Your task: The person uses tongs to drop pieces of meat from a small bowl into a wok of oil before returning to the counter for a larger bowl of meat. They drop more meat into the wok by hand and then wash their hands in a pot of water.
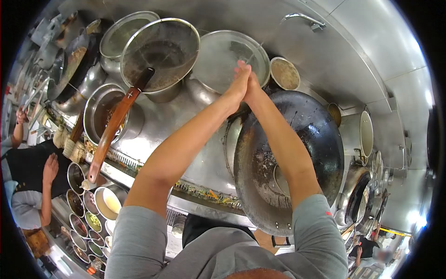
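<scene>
Both hands pressed together, palm to palm, arms stretched forward; left hand (239, 83) and right hand (252, 86) flat against each other, fingers straight, holding nothing; seems a rinsing or rubbing of the hands, still under way. Just beyond the fingertips a shallow round steel basin (230, 58), wet sheen, thin stream barely visible; faucet (304, 18) farther off to the right. Directly below the right forearm the big wok (288, 158): black, seasoned, scuffed, rim riveted, looks empty, so cooking not begun or already cleared; cannot tell which. Left of the hands a fine mesh strainer (160, 53) with long wooden handle (114, 128); steel surface (195, 153) smooth, greasy.
</scene>
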`<state>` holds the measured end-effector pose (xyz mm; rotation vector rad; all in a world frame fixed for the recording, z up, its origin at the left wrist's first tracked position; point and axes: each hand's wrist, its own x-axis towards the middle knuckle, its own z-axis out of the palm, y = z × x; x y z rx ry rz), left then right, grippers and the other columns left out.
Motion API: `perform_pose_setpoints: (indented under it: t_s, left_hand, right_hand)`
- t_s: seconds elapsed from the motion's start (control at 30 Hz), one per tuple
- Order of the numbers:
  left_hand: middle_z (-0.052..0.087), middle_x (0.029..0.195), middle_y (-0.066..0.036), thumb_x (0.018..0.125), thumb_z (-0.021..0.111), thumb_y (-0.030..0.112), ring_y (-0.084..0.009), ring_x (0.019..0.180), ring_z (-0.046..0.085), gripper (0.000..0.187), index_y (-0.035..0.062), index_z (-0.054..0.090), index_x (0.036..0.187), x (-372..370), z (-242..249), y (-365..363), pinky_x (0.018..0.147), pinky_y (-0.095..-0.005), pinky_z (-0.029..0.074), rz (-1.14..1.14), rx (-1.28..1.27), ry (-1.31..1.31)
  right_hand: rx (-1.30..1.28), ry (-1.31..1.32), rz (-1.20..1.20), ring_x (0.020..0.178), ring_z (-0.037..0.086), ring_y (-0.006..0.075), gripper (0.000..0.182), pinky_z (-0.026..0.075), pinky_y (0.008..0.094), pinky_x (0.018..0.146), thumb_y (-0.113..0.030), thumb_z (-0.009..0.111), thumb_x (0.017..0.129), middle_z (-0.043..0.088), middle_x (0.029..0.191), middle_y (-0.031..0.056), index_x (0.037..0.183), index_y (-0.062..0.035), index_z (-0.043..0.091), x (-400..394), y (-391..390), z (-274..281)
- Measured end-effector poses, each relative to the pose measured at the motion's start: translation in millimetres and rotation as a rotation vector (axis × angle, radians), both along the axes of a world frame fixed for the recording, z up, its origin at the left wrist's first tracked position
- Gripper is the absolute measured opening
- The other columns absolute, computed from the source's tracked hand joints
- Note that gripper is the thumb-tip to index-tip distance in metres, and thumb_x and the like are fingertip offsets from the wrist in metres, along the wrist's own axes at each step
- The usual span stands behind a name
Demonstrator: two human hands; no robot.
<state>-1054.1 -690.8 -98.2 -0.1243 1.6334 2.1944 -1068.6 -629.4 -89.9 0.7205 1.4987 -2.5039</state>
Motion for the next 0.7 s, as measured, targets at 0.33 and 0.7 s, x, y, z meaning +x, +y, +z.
perform_pose_setpoints:
  t_s: [0.33, 0.7]
  left_hand:
    - [0.056, 0.135, -0.012, 0.102, 0.042, 0.035, -0.0217, 0.125, 0.050, 0.046, 0.0049, 0.051, 0.136, -17, -31, -66, 0.104, -0.0367, 0.037, -0.292, -0.022, 0.172]
    - [0.070, 0.098, -0.013, 0.093, 0.055, 0.020, -0.0218, 0.097, 0.065, 0.027, 0.0042, 0.067, 0.111, -14, 16, -89, 0.085, -0.0329, 0.049, -0.591, -0.727, 0.621]
  right_hand:
    - [0.920, 0.242, 0.290, 0.119, 0.053, 0.0320, 0.052, 0.039, 0.0424, 0.104, -0.039, 0.047, 0.099, 0.053, 0.133, 0.0158, 0.133, -0.0005, 0.050, -77, 32, -69]
    - [0.042, 0.341, 0.571, 0.106, 0.061, 0.0249, 0.033, 0.052, 0.0457, 0.090, -0.029, 0.049, 0.100, 0.063, 0.113, 0.0131, 0.113, -0.0010, 0.060, 24, 17, -5]
